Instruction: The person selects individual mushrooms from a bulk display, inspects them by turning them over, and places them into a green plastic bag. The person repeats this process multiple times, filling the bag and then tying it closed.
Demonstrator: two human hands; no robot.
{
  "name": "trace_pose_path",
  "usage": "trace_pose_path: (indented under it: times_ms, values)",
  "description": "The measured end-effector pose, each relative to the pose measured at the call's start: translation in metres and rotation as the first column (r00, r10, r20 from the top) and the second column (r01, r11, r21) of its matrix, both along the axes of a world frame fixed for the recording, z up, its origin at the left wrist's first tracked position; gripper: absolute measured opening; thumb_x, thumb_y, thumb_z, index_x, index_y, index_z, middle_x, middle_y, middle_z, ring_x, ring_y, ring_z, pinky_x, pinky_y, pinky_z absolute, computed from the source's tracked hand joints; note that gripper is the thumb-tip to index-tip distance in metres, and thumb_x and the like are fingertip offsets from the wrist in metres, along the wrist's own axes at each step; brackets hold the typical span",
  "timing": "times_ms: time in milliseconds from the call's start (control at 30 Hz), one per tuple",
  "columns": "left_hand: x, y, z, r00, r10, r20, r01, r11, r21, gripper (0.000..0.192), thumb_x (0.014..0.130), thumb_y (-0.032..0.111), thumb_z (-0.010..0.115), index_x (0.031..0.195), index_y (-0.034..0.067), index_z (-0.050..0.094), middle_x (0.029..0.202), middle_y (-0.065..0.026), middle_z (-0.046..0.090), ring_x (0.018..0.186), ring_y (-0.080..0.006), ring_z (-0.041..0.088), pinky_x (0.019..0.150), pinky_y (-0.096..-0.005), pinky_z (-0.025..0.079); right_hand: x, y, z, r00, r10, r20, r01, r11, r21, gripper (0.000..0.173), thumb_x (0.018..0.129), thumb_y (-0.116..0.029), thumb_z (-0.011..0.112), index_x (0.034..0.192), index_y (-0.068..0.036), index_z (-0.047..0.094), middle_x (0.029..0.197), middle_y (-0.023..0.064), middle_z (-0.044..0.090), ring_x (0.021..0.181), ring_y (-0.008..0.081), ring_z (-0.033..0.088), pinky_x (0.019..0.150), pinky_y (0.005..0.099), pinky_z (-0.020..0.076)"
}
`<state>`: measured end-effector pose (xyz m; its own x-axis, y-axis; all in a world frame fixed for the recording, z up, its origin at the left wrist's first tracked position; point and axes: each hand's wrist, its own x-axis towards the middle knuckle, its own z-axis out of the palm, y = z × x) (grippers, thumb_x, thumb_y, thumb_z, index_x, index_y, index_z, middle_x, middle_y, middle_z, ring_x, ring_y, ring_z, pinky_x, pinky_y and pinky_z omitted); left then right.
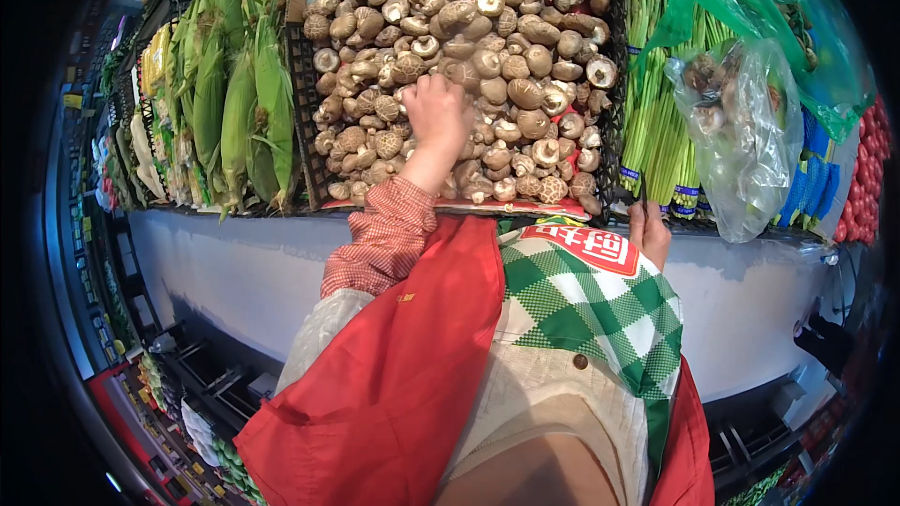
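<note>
Brown shiitake mushrooms [532, 93] fill a black plastic crate [302, 105] in front of me. My left hand [437, 112] reaches over the middle of the heap, back of the hand upward and fingers bent down among the caps; whether it grips a mushroom cannot be seen. At the crate's lower right corner, my right hand [650, 232] is by the display's front edge, its fingers around or against a thin dark edge, partly hidden by the green checked apron [590, 288]. A clear plastic bag [745, 126] with produce inside lies right of the crate.
Corn cobs in green husks [235, 98] stand left of the crate. Bundled green stalks [661, 133] lie to its right, partly under a green plastic bag [745, 0]. Farther right are blue netting [808, 183] and red produce [861, 183]. A pale display front [232, 274] runs below.
</note>
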<state>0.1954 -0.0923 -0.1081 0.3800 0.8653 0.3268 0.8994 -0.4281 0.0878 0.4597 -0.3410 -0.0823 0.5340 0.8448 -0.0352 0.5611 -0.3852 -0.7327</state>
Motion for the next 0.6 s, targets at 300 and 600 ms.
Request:
trace_pose_path:
  times_ms: [300, 600]
  values:
    - [-0.034, -0.025, -0.004, 0.972, -0.133, 0.193, 0.131, 0.991, 0.023, 0.012, 0.07, 0.015, 0.086, 0.079, 0.013, 0.078, 0.106, -0.0031, 0.066, 0.109, -0.0246, 0.056, 0.099, -0.0432, 0.034, 0.003, 0.0, 0.002, 0.999, -0.03, -0.025, 0.029, 0.999, -0.029, 0.02, 0.104, -0.016, 0.053, 0.099, 0.001, 0.06, 0.077, 0.0216, 0.066, 0.068, 0.0392, 0.066, 0.061, 0.0427, 0.0497]
    - [0.009, -0.043, 0.018, 0.898, -0.318, 0.303, 0.309, 0.948, 0.08, 0.017, 0.075, 0.012, 0.081, 0.088, 0.01, 0.07, 0.099, -0.0044, 0.065, 0.099, -0.0268, 0.059, 0.087, -0.0418, 0.039, 0.006, 0.003, -0.002, 1.0, -0.017, 0.023, 0.016, 0.998, 0.054, 0.017, 0.102, -0.016, 0.056, 0.099, -0.001, 0.062, 0.078, 0.023, 0.065, 0.074, 0.0439, 0.066, 0.063, 0.0467, 0.0501]
